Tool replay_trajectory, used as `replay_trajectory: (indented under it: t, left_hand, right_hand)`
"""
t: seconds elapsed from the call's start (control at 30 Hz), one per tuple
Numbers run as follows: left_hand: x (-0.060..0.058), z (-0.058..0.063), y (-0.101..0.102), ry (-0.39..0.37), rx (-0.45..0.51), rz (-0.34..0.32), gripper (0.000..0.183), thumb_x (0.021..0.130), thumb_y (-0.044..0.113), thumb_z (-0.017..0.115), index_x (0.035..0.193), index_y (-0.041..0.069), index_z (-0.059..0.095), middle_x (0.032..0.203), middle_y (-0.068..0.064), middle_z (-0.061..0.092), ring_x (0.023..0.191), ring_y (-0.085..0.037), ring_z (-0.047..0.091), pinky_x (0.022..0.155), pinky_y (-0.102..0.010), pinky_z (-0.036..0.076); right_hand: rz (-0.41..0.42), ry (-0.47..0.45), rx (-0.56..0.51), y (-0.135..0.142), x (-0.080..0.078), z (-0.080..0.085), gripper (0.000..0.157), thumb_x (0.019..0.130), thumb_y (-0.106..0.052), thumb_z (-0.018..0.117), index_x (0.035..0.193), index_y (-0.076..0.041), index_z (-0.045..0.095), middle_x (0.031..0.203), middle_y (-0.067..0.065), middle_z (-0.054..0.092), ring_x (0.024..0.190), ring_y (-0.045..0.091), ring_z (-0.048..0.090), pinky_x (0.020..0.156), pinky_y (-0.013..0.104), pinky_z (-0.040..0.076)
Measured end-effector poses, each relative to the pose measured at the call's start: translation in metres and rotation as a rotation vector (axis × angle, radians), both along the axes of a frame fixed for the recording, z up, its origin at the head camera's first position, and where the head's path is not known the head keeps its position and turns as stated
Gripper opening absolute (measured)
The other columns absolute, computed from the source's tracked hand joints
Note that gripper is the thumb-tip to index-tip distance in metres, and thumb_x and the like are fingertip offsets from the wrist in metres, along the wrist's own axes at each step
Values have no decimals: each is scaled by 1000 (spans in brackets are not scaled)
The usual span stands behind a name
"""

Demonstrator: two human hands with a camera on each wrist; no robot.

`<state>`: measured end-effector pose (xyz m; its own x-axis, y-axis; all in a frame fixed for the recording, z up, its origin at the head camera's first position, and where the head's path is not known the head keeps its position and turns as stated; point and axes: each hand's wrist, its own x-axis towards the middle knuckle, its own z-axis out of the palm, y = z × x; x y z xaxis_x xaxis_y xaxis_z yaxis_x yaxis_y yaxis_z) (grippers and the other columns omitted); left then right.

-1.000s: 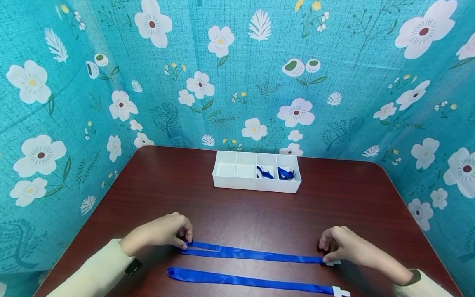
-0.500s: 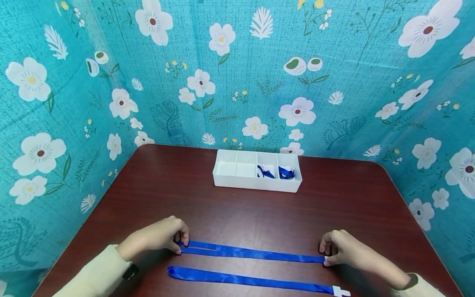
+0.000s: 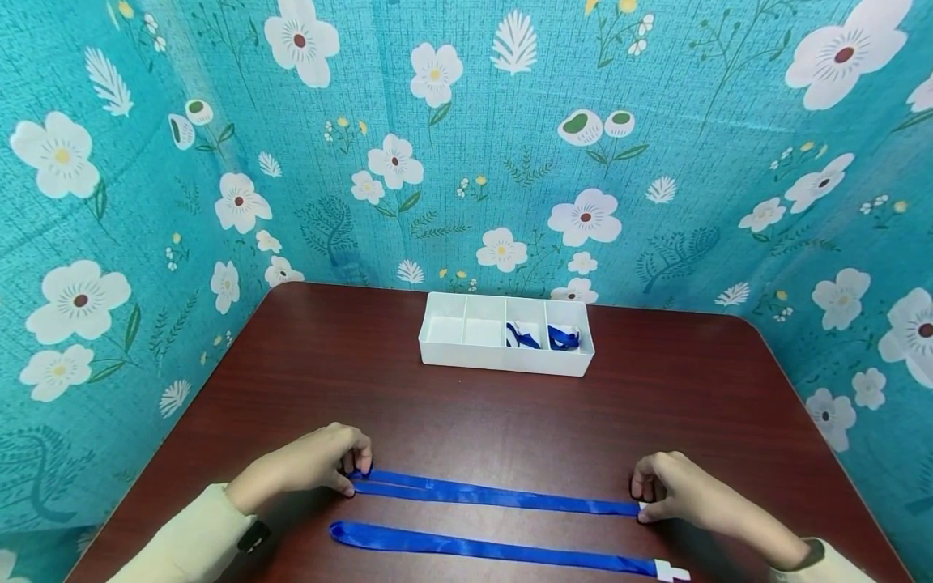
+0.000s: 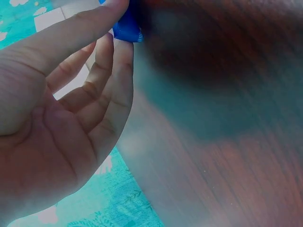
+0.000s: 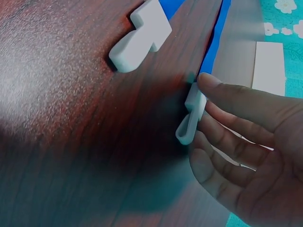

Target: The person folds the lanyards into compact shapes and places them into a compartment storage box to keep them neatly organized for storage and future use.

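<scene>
A blue lanyard (image 3: 496, 494) stretches across the table between the two hands. Its looped left end is pinched between thumb and fingers of my left hand (image 3: 309, 461); the left wrist view shows the blue strap (image 4: 127, 28) at those fingertips. My right hand (image 3: 681, 490) pinches the other end at its white plastic clip (image 5: 191, 113), which stands on edge in the right wrist view. Nearer the front lies a second blue lanyard (image 3: 488, 549), laid flat and roughly parallel, its white clip (image 3: 670, 572) to the right.
Toward the back of the dark red wooden table (image 3: 350, 356) stands a white four-slot tray (image 3: 503, 359). Its two right compartments hold coiled blue lanyards (image 3: 564, 337). A teal floral curtain (image 3: 466, 146) surrounds the table's back and sides.
My left hand has shifted slightly left, and the held lanyard's two strands lie closer together at that end. My right hand now covers more of its clip. The second lanyard stays put.
</scene>
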<state>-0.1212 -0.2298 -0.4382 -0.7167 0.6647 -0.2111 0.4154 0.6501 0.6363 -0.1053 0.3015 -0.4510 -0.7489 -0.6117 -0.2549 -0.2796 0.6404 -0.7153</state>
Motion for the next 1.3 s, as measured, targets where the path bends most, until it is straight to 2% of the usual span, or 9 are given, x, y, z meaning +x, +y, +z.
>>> replay_trajectory:
  t: [0.17,0.5,0.6,0.73,0.83,1.07,1.3]
  left_hand:
    - [0,-2,-1,0,29,-3,30,73,2,88,85,12,63,79,5,60,71,-11,58,62,-23,52]
    - [2,-5,-5,28,61,-31,23,76,-3,84,74,11,65,70,9,61,61,0,54,56,-20,50]
    - [3,-7,-7,6,67,-18,21,78,-3,82,73,10,66,69,10,61,61,1,55,56,-19,51]
    - [5,-9,-9,-37,75,21,19,80,-3,79,73,10,69,68,10,63,62,1,57,57,-20,52]
    - [6,-10,-9,-36,82,52,17,82,-1,78,73,10,69,67,9,63,61,0,57,56,-21,52]
    - [11,-13,-5,30,71,120,20,84,5,79,71,12,65,62,10,60,56,0,54,51,-21,47]
    - [17,-14,-4,119,-25,199,27,79,9,84,68,16,60,60,13,52,55,1,44,50,-21,40]
  right_hand:
    - [4,-5,3,4,0,1,22,76,-11,86,81,-11,64,71,-7,56,61,5,50,52,27,46]
    - [5,9,-15,6,0,-2,21,77,-10,85,79,-10,64,70,-10,55,60,4,49,50,27,46]
    - [-4,-13,-25,7,1,-3,21,78,-9,84,79,-9,64,70,-9,55,60,4,50,51,27,46]
    - [-10,-31,-34,7,1,-4,21,78,-10,84,80,-9,64,70,-9,56,61,5,51,52,27,47]
    - [-4,-20,-42,7,2,-5,21,78,-11,85,79,-9,64,70,-10,56,61,4,52,52,27,47]
    - [-12,1,-39,7,3,-6,22,77,-11,85,78,-10,64,69,-11,55,60,4,51,51,27,47]
    - [-24,-11,-33,8,4,-6,22,77,-10,85,78,-10,63,69,-10,56,60,4,51,51,27,47]
